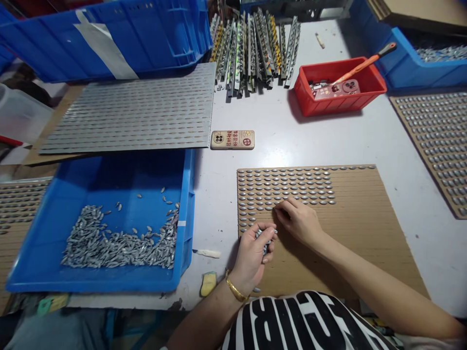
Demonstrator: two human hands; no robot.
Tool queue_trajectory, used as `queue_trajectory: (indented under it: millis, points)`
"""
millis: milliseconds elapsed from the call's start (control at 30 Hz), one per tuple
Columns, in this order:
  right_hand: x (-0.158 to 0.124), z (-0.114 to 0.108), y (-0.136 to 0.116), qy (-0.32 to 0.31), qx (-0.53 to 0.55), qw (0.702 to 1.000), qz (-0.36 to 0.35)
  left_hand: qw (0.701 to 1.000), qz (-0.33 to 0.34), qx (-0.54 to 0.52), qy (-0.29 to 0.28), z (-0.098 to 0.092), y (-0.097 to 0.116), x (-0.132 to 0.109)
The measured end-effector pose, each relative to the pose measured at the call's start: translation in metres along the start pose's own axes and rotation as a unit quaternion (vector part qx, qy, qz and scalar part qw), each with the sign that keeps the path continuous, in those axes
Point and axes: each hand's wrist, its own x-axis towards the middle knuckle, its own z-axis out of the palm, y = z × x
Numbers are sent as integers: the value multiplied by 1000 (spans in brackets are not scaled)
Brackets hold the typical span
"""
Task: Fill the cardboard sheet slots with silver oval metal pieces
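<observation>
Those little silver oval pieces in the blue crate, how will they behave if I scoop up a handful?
The silver oval pieces look like solid metal, so probably stiff and fairly heavy for their size. Their smooth, tapered shape suggests they'd slip and roll easily; strays lie apart on the floor of the blue crate.

The left hand [251,257] (a gold bangle [235,289] on its wrist) curls around a small bunch of silver leaf-shaped pieces [264,241]. The right hand [299,221] rests its fingertips [279,209] on a slotted cardboard sheet [339,253], just below neat rows of pieces [286,187]. Nearby on the left, a blue plastic crate [188,218] holds a loose heap [120,243].
</observation>
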Motion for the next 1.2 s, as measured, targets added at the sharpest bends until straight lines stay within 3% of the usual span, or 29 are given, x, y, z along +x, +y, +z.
queue_trajectory:
  millis: [300,433,567,733,1200]
  points:
    - [3,-5,2,-58,-8,998,-9,1000,14,3,3,-2,1,1]
    - [-3,-20,-3,-33,155,987,0,1000,17,4,16,-3,0,2]
    - [-14,-42,-14,-74,344,936,33,999,28,10,11,-2,-2,3]
    - [-28,-47,-21,-49,339,938,55,999,34,14,16,3,-7,2]
    - [-40,-45,-14,-123,448,879,110,998,47,47,-19,9,-20,2]
